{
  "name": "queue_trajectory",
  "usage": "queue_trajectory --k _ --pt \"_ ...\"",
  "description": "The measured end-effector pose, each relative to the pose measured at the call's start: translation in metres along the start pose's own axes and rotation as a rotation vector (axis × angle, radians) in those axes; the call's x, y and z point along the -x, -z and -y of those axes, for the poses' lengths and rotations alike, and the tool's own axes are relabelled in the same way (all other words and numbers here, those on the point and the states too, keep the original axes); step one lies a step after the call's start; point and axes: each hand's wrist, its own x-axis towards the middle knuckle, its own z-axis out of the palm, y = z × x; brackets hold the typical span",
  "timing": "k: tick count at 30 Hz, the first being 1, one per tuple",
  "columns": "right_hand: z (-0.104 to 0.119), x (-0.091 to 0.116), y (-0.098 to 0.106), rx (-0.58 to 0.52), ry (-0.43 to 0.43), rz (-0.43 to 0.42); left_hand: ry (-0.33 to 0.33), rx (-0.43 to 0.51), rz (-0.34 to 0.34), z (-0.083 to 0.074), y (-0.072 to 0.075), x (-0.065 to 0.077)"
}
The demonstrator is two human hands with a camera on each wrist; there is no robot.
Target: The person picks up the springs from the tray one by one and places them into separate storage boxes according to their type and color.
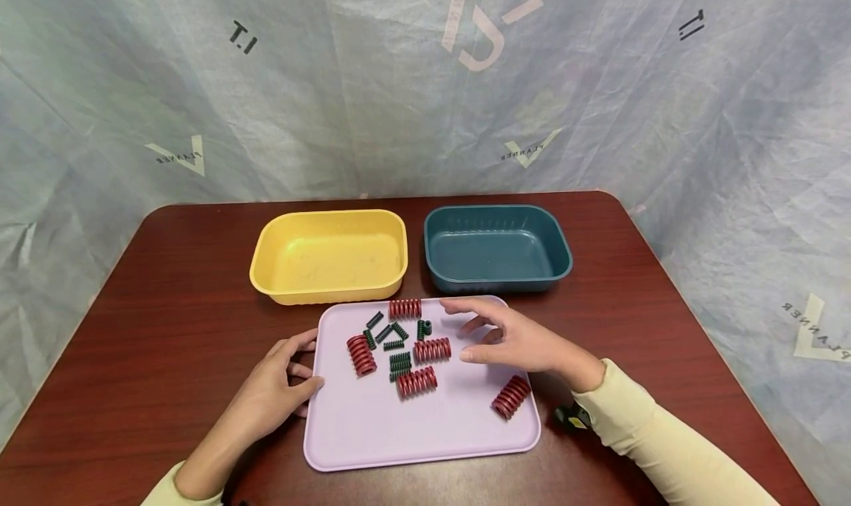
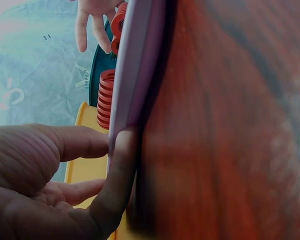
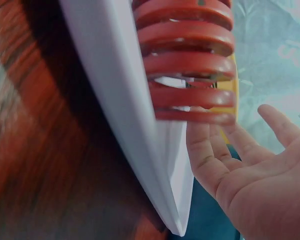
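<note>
A lilac tray carries several large red springs and several small dark green springs, most of them grouped in its left and upper half. My left hand holds the tray's left rim, thumb at the top side and a finger along the outer edge, as the left wrist view shows. Over the tray's right part hovers my right hand, fingers apart and nothing in them, just right of a red spring. Another red spring lies below that hand and looms large in the right wrist view.
Behind the tray stand a yellow bin on the left and a dark teal bin on the right. A small dark object with a yellow mark lies by the right sleeve. A printed curtain hangs behind the table.
</note>
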Motion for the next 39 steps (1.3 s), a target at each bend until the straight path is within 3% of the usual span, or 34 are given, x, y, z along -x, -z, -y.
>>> queue_trajectory --k 9,20,39 --pt "-0.003 -0.009 -0.002 -0.062 0.02 0.014 -0.005 0.02 0.008 0.0 0.0 0.001" --pt "-0.002 -0.026 -0.003 -0.027 0.034 0.002 -0.016 0.013 0.006 0.0 0.0 0.0" --pt "0.01 -0.053 -0.004 0.047 -0.075 0.026 -0.005 -0.008 0.003 -0.001 -0.001 0.001"
